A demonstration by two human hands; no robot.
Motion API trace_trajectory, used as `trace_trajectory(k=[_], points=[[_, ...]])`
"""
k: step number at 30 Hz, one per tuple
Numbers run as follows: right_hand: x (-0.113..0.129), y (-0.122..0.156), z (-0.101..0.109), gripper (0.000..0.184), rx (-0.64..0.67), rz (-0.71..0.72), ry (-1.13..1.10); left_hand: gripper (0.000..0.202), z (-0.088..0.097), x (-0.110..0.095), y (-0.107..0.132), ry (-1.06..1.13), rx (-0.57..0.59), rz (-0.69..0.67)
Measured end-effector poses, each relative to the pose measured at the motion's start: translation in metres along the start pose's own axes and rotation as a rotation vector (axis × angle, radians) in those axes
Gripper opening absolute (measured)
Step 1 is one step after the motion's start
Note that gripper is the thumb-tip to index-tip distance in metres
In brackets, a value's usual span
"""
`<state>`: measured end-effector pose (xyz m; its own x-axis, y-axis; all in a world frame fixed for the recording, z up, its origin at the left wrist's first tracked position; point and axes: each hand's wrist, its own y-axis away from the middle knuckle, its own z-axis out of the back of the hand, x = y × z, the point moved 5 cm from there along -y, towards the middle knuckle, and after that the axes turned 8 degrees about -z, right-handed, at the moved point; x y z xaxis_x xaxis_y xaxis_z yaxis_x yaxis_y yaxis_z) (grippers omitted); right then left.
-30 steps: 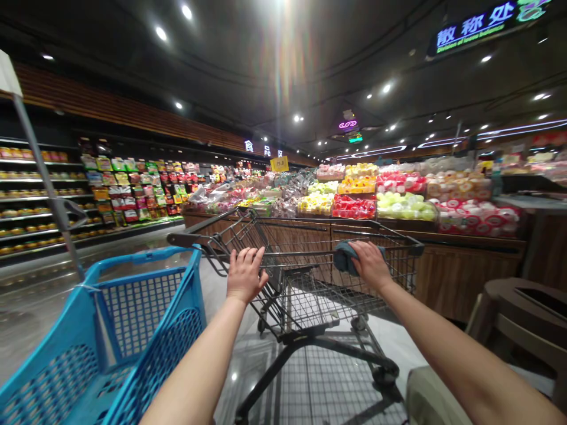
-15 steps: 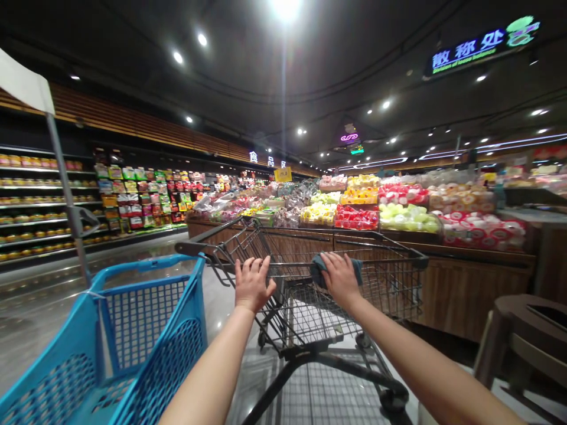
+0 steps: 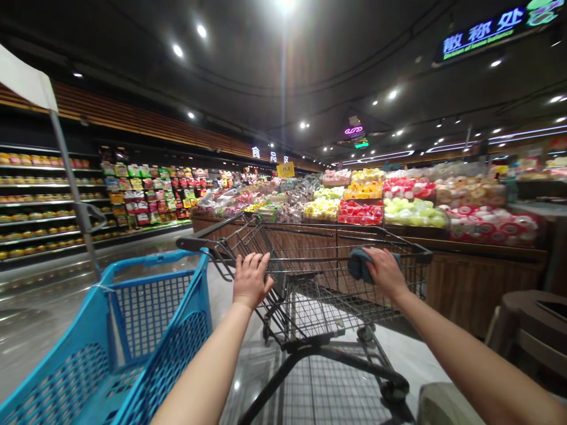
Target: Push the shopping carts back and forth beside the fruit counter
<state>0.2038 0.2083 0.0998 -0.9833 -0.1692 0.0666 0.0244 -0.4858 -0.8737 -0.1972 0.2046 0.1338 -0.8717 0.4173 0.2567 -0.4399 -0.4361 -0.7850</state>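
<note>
A black wire shopping cart [image 3: 310, 316] stands side-on in front of me. My left hand [image 3: 250, 280] rests on the cart's near top rail, its fingers curled over the bar and its thumb toward the right. Farther right along that rail, my right hand [image 3: 386, 270] holds a dark blue-grey cloth [image 3: 361, 264] wrapped over the bar. Both arms reach forward over the near side of the cart. The cart's basket shows only its bare wire mesh.
At my left is a blue plastic shopping cart [image 3: 155, 265] beside a pole with a white panel [image 3: 29, 79]. Beyond the wire cart stands a wooden counter [image 3: 478, 289] heaped with packaged goods. A brown stool [image 3: 527, 313] is at the right. Stocked shelves [image 3: 48, 195] line the left wall.
My right hand has slid the cloth rightward along the rail, away from my left hand. My left hand stays at nearly the same place on the bar. The view has shifted slightly.
</note>
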Motion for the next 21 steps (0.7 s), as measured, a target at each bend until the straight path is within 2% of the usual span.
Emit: trace_trajectory(k=[3,5,7,10,15,17,19,21], points=[[-0.037,0.003,0.004,0.041,0.032,-0.037,0.013,0.056,-0.001,-0.002,-0.001,-0.003,-0.011,0.021],[-0.044,0.003,0.005,0.041,0.054,-0.043,0.019,0.057,-0.002,-0.003,-0.001,-0.003,-0.019,0.036],[-0.038,0.003,0.006,0.041,0.033,-0.074,0.041,0.057,-0.002,-0.004,-0.002,-0.001,-0.03,0.051],[-0.003,0.001,0.004,0.042,-0.005,-0.098,0.055,0.057,-0.002,-0.005,-0.003,0.001,-0.039,0.063],[0.092,-0.01,-0.008,0.04,0.041,0.006,-0.038,0.058,-0.001,-0.005,-0.004,-0.007,-0.035,0.055],[0.122,-0.014,-0.012,0.04,0.035,0.015,-0.074,0.058,0.0,-0.004,-0.003,-0.013,-0.034,0.049],[0.138,-0.016,-0.014,0.039,0.008,0.007,-0.096,0.057,0.0,-0.002,-0.001,-0.016,-0.028,0.042],[0.142,-0.016,-0.015,0.038,-0.005,0.023,-0.105,0.058,0.001,0.001,0.0,-0.015,-0.019,0.027]])
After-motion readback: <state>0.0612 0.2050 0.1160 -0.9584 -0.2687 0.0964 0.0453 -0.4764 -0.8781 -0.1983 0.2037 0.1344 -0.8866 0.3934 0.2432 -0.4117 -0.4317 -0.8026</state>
